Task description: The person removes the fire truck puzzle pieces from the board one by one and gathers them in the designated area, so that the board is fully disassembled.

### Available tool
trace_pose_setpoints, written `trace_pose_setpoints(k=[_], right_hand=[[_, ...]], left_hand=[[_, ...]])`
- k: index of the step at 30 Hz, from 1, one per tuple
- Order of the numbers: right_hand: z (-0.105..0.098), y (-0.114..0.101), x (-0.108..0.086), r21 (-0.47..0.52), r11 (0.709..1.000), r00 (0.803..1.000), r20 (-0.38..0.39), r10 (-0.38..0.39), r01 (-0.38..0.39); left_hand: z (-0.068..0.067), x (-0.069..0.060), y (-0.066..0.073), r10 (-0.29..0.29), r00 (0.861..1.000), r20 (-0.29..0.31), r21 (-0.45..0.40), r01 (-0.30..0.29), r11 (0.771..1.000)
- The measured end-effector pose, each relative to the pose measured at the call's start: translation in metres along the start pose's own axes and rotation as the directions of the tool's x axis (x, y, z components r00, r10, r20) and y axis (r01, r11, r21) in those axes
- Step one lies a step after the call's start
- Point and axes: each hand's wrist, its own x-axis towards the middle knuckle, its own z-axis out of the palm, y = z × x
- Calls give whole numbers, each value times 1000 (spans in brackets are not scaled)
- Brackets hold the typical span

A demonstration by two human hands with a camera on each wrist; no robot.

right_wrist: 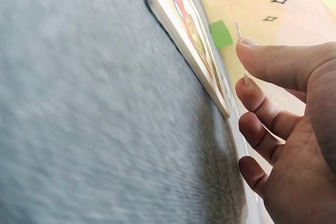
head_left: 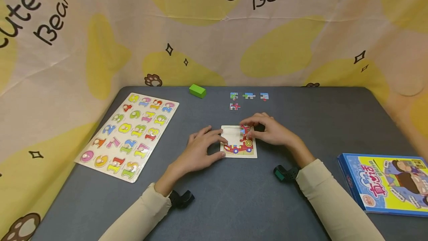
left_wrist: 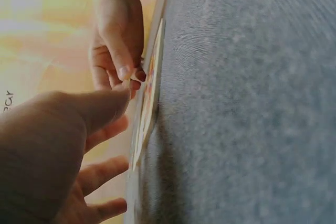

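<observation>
A small framed jigsaw board (head_left: 239, 155) lies on the table between the hands, partly filled with pieces showing a red vehicle; its upper left is bare. My left hand (head_left: 203, 150) rests at the board's left edge, fingers extended and spread, holding nothing. At the upper right, my right hand (head_left: 272, 129) pinches a jigsaw piece (right_wrist: 238, 29) between thumb and finger, seen thin and edge-on in the right wrist view. Fingers hide much of that piece. Behind the board lie several loose jigsaw pieces (head_left: 249, 95) in two rows.
A green block (head_left: 197, 91) stands near the table's back edge. On the left lies a number puzzle board (head_left: 133, 137). A blue and yellow box (head_left: 384, 185) sits at the right. A printed curtain (head_left: 207, 36) hangs behind the grey table (head_left: 230, 203).
</observation>
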Motion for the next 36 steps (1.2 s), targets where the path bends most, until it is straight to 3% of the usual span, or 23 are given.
trace_pose_setpoints(k=[8,20,36], right_hand=[[-11,8,6,-10,999,999,-37,38,-38],[-24,25,13,-45,996,994,-85,68,-72],[-34,41,48,-156,985,995,-76,61,-73]], left_hand=[[5,7,-6,-34,998,-61,8,35,999],[7,6,-13,-28,999,-42,-55,25,998],[5,6,-13,-27,999,-31,-55,26,998]])
